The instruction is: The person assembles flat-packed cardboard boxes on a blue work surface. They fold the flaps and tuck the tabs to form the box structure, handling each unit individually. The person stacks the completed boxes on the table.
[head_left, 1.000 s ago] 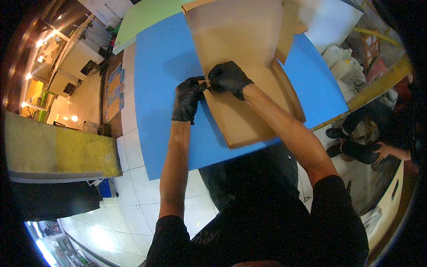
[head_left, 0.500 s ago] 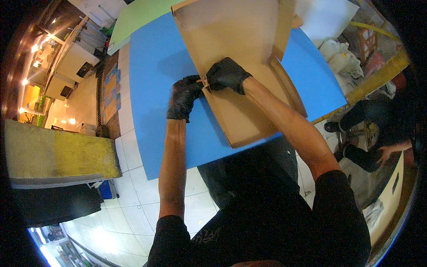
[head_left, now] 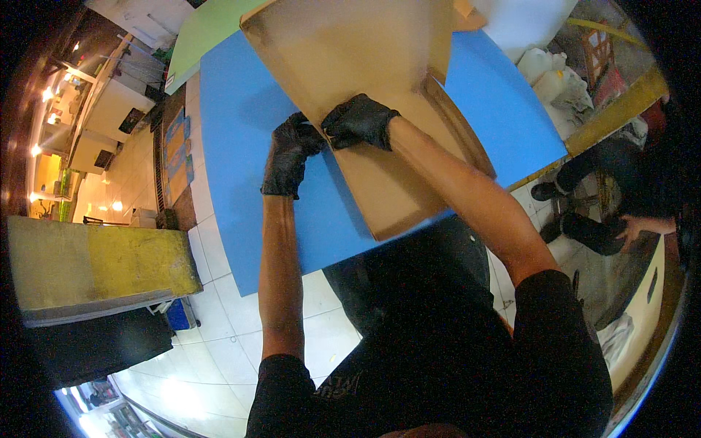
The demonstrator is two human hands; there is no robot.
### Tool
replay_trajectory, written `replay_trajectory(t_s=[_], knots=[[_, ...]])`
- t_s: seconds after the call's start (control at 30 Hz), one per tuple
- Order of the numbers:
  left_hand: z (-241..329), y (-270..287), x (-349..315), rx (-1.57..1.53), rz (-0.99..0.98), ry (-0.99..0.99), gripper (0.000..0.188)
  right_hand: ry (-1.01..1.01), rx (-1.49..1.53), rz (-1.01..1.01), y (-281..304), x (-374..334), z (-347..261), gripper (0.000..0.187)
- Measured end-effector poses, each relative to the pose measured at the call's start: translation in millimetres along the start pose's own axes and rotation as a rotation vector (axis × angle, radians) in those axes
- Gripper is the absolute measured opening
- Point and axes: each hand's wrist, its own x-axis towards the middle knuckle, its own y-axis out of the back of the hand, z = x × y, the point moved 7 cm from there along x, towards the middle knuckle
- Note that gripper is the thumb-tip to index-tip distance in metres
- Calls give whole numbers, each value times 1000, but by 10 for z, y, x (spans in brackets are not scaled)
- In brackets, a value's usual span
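A brown cardboard box (head_left: 391, 193) lies on the blue tabletop (head_left: 241, 146), its large lid panel (head_left: 350, 55) raised at the far side. Both of my hands wear black gloves and meet at the box's left edge, near the fold between base and lid. From outside, my left hand (head_left: 288, 155) pinches that edge with bent fingers. My right hand (head_left: 361, 123) reaches across the inside and closes on the same edge from within. The gloves hide the piece of cardboard between my fingertips.
Another piece of brown cardboard (head_left: 467, 16) lies beyond the lid on the right. A green board (head_left: 204, 40) adjoins the table's far left. White bags (head_left: 555, 80) are piled past a yellow beam (head_left: 613, 120). A seated person's hand (head_left: 642, 228) and dark-clothed legs are at the right.
The box and both hands appear shifted slightly left as the view moves. A small cardboard tab seen between my fingers is now covered by the gloves.
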Motion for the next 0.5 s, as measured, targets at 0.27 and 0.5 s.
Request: replay_trajectory(t_s=[0.27, 0.5], knots=[[339, -175, -2, 136, -126, -97, 49, -175, -652, -99, -216, 93, 272, 41], [394, 315, -291, -170, -16, -39, 70, -449, -358, 24, 867, -622, -407, 52]])
